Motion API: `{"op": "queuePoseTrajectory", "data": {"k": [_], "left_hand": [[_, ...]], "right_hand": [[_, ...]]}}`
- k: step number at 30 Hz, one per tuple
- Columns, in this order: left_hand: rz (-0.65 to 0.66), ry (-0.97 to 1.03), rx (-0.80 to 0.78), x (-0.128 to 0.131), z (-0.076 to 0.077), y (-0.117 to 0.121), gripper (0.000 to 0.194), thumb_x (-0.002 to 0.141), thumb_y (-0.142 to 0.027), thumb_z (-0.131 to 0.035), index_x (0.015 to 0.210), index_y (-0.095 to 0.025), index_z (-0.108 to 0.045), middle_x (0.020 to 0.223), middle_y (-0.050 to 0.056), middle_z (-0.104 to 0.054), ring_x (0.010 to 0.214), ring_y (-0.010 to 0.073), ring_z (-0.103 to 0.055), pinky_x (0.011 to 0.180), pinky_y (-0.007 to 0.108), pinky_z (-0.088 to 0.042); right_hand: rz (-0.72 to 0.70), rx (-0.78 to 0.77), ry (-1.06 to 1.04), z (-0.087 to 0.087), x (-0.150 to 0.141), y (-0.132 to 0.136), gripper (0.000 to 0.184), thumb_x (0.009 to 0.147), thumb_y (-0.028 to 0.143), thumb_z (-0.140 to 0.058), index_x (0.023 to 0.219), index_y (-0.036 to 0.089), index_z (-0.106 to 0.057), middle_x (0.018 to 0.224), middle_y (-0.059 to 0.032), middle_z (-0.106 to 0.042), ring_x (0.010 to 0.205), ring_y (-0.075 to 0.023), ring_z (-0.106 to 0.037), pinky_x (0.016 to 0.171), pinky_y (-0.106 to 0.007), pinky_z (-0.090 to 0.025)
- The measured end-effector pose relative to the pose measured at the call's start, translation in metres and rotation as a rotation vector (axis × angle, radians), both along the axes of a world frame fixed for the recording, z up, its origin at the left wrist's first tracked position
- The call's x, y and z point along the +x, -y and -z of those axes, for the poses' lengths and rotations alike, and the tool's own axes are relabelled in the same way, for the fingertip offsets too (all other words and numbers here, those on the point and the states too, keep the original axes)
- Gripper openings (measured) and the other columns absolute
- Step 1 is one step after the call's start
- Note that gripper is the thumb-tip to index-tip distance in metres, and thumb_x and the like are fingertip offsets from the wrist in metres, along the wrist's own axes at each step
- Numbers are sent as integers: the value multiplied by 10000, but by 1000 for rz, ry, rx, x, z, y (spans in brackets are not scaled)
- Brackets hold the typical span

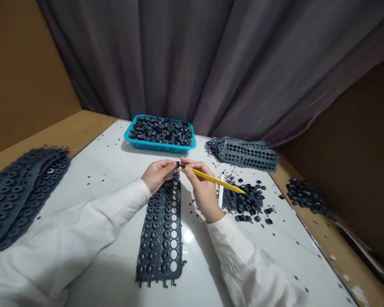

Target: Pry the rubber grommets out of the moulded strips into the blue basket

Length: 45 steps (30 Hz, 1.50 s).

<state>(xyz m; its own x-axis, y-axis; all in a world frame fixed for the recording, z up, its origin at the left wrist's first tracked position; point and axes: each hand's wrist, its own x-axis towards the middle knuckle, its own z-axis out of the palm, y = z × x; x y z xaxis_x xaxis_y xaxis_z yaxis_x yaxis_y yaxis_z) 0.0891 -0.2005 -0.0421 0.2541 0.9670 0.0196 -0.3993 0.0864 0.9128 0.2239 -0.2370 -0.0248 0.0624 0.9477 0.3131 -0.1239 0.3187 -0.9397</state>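
My left hand (160, 175) pinches a small black rubber piece (178, 164) between thumb and fingertips. In my right hand (204, 189) is a slim yellow-handled tool (225, 182), held like a pen, its dark tip meeting the rubber piece. The tip's exact shape is too small to make out. Below both hands a dark rubber sheet (158, 232) lies lengthwise on the white table, its far end partly covered by my left hand. Rows of raised rings fill most of it, while the right-hand column is a line of open round holes.
A blue basket (160, 147) heaped with black rubber pieces stands at the back. Punched-out sheets (251, 154) lie behind a loose pile of black bits (248, 198) and a white strip (222, 192). More ringed sheets (25, 192) lie left; another dark pile (307, 196) sits right.
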Motion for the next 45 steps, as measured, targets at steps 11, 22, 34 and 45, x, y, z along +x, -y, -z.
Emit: {"op": "queuePoseTrajectory", "data": {"k": [11,22,34,45], "left_hand": [[-37,-22,-1,2,-2,5,459,552,-536,-768,614,-108,-616,444,-69,-361,436,46,-266,435,213,-164],[-82,-77,93,1,9,3,447,644,-555,-705,609,-119,-615,443,-59,-364,445,60,-275,449,221,-178],[-95,-105,95,2,10,4,436,658,-548,-694,615,-121,-613,476,-43,-433,464,66,-296,462,219,-205],[-96,-111,86,2,12,3,434,654,-546,-695,636,-118,-621,493,-38,-466,458,60,-294,456,217,-210]], "right_hand": [[3,54,9,3,-4,7,89,815,274,-612,821,210,-550,1024,-61,-698,991,-186,-648,924,-391,-487],[45,40,-6,3,-9,10,60,819,238,-607,819,203,-558,1039,-65,-691,990,-182,-649,922,-374,-487],[58,52,-14,6,-10,11,60,818,222,-611,814,192,-559,1028,-71,-697,1000,-180,-645,919,-363,-490],[105,98,25,10,-9,9,44,828,227,-596,824,194,-567,1007,-66,-704,971,-185,-657,895,-368,-503]]}}
